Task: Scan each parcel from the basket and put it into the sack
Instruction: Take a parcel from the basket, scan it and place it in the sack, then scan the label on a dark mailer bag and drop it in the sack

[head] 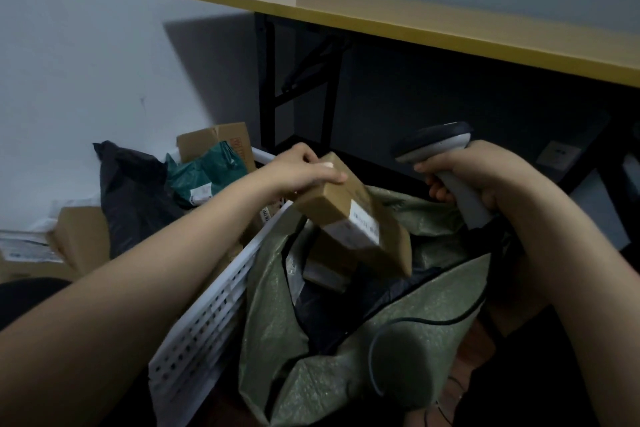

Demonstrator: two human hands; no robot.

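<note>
- The left hand (308, 170) gripped a brown cardboard parcel (353, 215) by its upper end, fingers curled round it, tilted just above the open mouth of the green sack (433, 315), beside the white basket (207, 315).
- The right hand (485, 177) was closed round the scanner (436, 144) handle, its head near the parcel's white label (363, 220).
- The step looked like the scan or the drop after it; which one could not be told.
- Once scanned, the parcel needed lowering into the sack and releasing.

Basket (207, 315) and sack (433, 315) stand on the floor (475, 355).
</note>
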